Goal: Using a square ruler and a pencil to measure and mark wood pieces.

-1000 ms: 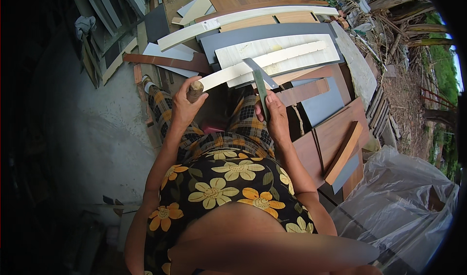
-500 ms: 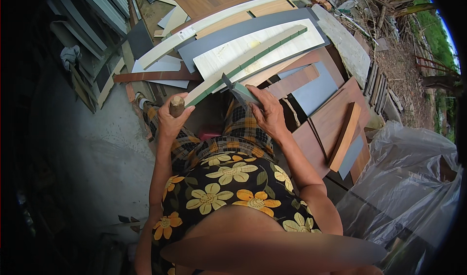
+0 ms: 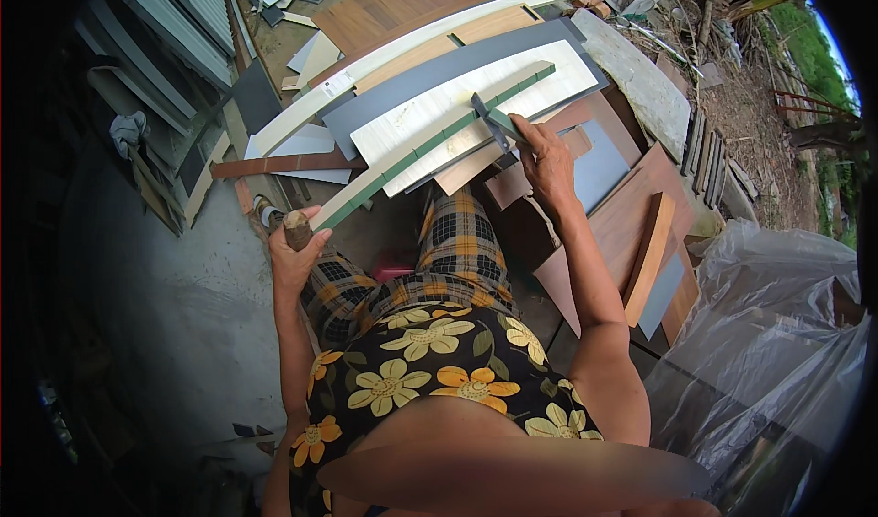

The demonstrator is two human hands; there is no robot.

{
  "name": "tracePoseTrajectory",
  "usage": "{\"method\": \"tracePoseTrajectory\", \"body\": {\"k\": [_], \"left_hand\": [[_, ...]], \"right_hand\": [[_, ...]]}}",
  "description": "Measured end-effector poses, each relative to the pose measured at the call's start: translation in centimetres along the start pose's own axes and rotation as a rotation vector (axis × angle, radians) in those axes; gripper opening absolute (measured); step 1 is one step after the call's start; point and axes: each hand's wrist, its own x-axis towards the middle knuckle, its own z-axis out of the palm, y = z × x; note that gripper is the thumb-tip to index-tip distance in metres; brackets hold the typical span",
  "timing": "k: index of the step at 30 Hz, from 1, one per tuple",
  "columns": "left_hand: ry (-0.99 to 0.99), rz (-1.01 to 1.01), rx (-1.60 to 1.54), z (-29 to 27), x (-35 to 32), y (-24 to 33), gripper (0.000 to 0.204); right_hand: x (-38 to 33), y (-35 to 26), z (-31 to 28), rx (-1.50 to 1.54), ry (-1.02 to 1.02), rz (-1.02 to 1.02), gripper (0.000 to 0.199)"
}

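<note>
Outdoors, a heap of boards [image 3: 457, 78] covers the ground ahead of the person: brown wood sheets, grey panels, pale laminate pieces and a long white curved strip [image 3: 384, 64], all overlapping. To the right lies clear plastic sheeting [image 3: 777, 334], crumpled, with dry brush and dirt beyond it. To the left is a concrete floor [image 3: 183, 316] with more offcuts leaning along its edge.

Across the heap runs a long green strip [image 3: 430, 142], slanting from lower left to upper right over the pale laminate board [image 3: 439, 114]. Its lower end points toward the left hand [image 3: 297, 252] and stops just beside it; its upper end reaches well past the right hand [image 3: 544, 160].

That left hand is clenched around a wooden handle [image 3: 296, 229], whose rounded butt sticks up above the fist; what the handle belongs to is hidden. The right hand is closed around a small grey-green piece [image 3: 494, 122], held up over the boards, close above the strip near its middle; whether the two touch cannot be told. Between the forearms sit the person's knees in checked cloth [image 3: 457, 242], below a flowered top [image 3: 439, 371].
</note>
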Motion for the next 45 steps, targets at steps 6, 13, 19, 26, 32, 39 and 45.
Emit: {"method": "tracePoseTrajectory", "body": {"k": [6, 13, 19, 26, 32, 39, 45], "left_hand": [[0.014, -0.006, -0.019, -0.9, 0.2, -0.5, 0.037], [-0.014, -0.025, -0.092, -0.8, 0.6, -0.8, 0.034], [-0.136, -0.05, -0.279, -0.1, 2.0, -1.0, 0.031], [-0.218, -0.146, -0.312, 0.6, 5.2, -0.9, 0.037], [-0.198, -0.095, -0.183, 1.3, 5.2, 0.0, 0.042], [-0.144, -0.083, -0.126, 1.3, 4.5, -0.3, 0.044], [-0.011, -0.097, -0.086, 0.2, 3.4, 1.4, 0.044]], "right_hand": [[3.6, 7.4, -1.2, -0.195, 0.086, 0.201, 0.048], [3.2, 12.3, -2.2, -0.021, 0.299, 0.481, 0.047], [-2.4, 14.7, -1.5, 0.311, 0.436, 0.597, 0.05], [-8.4, 14.7, -1.2, 0.217, 0.476, 0.758, 0.05], [-8.8, 12.3, -0.8, -0.251, 0.282, 0.907, 0.048], [-7.5, 14.0, 1.2, -0.342, 0.177, 0.911, 0.037], [-7.1, 13.6, 1.3, -0.35, 0.113, 0.904, 0.036]]}}
